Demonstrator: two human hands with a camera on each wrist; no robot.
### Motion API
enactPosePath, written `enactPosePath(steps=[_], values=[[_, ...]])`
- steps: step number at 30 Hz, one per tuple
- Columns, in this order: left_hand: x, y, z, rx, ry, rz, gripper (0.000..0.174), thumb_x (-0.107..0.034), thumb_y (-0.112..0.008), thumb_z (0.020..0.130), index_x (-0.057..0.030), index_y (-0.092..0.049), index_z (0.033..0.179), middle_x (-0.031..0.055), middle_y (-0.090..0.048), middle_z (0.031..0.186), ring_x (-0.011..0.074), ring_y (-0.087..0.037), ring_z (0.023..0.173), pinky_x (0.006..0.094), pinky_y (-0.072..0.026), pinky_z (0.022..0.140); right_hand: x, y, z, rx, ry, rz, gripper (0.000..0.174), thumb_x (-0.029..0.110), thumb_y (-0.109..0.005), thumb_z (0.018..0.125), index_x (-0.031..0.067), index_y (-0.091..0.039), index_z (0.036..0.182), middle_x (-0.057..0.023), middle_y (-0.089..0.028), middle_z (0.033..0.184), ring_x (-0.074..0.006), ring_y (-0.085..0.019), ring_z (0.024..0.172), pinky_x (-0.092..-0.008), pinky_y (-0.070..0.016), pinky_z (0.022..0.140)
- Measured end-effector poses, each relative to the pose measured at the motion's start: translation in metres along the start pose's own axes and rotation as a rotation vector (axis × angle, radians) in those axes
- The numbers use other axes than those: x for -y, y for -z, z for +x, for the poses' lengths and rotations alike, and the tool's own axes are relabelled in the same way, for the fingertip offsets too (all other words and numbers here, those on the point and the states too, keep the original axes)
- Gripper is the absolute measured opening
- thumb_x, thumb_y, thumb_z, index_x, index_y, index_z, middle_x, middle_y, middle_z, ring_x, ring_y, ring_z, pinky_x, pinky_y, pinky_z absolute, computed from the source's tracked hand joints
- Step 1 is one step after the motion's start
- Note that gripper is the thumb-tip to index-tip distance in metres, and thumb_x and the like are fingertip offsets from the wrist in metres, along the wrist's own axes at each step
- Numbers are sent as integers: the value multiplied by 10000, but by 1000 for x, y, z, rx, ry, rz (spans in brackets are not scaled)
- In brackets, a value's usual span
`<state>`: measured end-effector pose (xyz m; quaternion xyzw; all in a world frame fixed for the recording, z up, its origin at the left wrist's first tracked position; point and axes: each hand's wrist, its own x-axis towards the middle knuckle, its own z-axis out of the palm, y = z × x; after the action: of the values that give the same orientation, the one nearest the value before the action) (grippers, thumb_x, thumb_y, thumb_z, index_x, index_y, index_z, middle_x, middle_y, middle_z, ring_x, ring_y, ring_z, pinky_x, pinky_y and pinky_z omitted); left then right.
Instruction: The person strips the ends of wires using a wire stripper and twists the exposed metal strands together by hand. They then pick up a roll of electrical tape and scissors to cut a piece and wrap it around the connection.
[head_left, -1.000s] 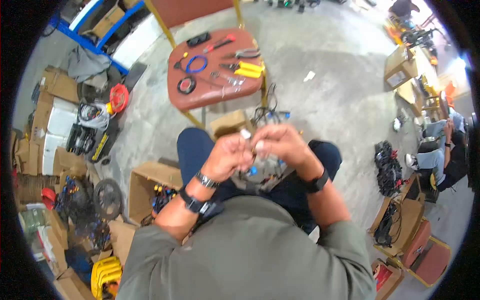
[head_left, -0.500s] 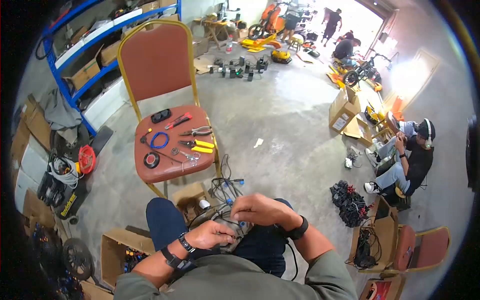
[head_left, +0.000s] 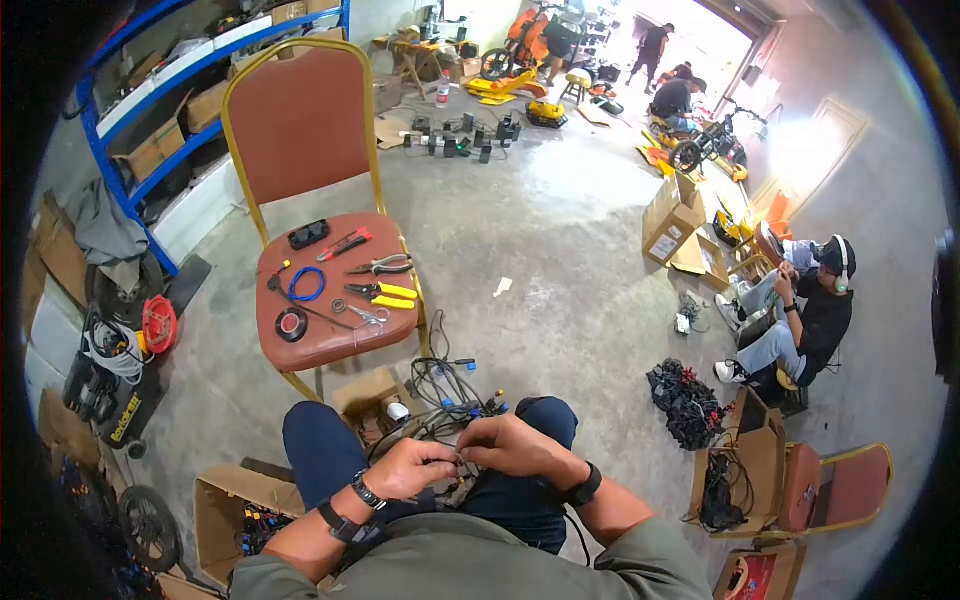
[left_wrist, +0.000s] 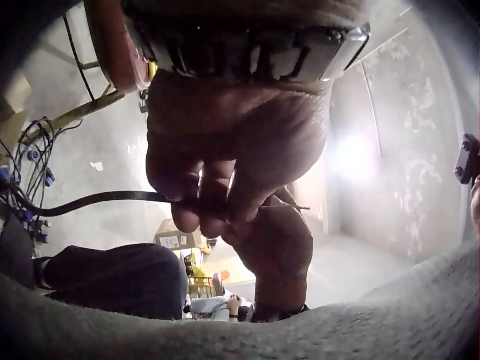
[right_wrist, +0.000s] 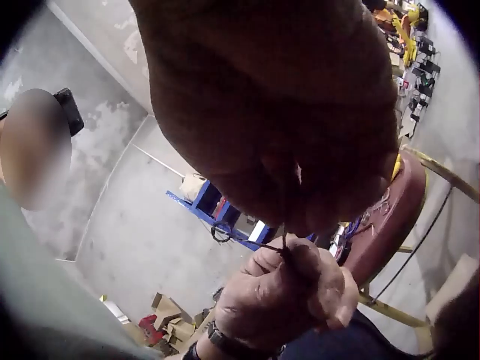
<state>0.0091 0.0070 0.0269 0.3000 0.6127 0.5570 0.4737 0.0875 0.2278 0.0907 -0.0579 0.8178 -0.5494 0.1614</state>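
Above my lap, my left hand (head_left: 412,468) and right hand (head_left: 522,446) meet at the fingertips. Curled fingers of the left hand grip a black cable (left_wrist: 105,196), which trails off to the left in the left wrist view. A thin wire (right_wrist: 284,225) stands out from the left hand's grip, and the thumb and fingers of the right hand pinch at its end. The fingers themselves hide most of the wire. Below the hands, a tangle of black cables with blue connectors (head_left: 447,385) lies on the floor beside an open cardboard box (head_left: 368,390).
Ahead stands a red chair (head_left: 300,130) bearing pliers (head_left: 380,266), yellow-handled wire strippers (head_left: 385,294), scissors (head_left: 370,315), black tape (head_left: 291,325) and blue wire (head_left: 307,284). A carton of parts (head_left: 225,510) is at left. At right sits a person (head_left: 815,315) near black cable bundles (head_left: 688,405).
The head view has tilted up, showing more of the room. My hands separated slightly half a second ago, the right one raised; now their fingertips are together again over the lap.
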Motion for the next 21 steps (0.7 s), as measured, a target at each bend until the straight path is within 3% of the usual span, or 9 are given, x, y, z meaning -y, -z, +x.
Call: enactPosePath(steps=[3,6,9,12,16,21], values=[[-4,-1,-1,-18,9,17,178,-66,-643,918,30,-674,1066,47,-713,936,108,-641,906,266,-508,820,1,1,0,-6,15,4,159,97,-646,888,1,-679,1011,-80,-697,868,-119,-625,821,-289,-501,747],[-4,-1,-2,-8,4,60,206,-87,-632,925,10,-674,1102,44,-718,936,87,-632,875,254,-504,794,1,0,0,-1,35,28,162,109,-663,870,-3,-679,987,-125,-688,896,-194,-654,819,-331,-511,737],[-3,-1,-2,1,-3,66,219,-100,-627,928,0,-675,1116,38,-720,937,76,-626,856,250,-502,781,-8,-2,3,14,57,30,152,98,-665,883,-2,-678,997,-75,-674,868,-137,-622,805,-294,-497,723],[0,-4,-1,-15,-25,32,182,-96,-641,920,-2,-691,1067,33,-719,919,74,-616,847,253,-498,769,-8,-2,5,13,97,4,140,92,-671,876,0,-676,981,-78,-657,870,-151,-621,802,-303,-495,710],[-15,-9,-3,-26,-63,137,151,-102,-661,909,-20,-714,1024,33,-723,872,67,-606,808,254,-497,744,-3,3,8,40,140,-93,122,87,-674,863,2,-671,950,-99,-649,869,-205,-635,802,-322,-497,710],[-1,-13,2,-35,-99,246,202,-111,-681,879,-37,-705,1066,107,-721,862,131,-659,767,294,-516,722,1,12,14,150,202,-261,116,84,-686,830,8,-668,916,-107,-647,866,-277,-640,817,-353,-504,720]])
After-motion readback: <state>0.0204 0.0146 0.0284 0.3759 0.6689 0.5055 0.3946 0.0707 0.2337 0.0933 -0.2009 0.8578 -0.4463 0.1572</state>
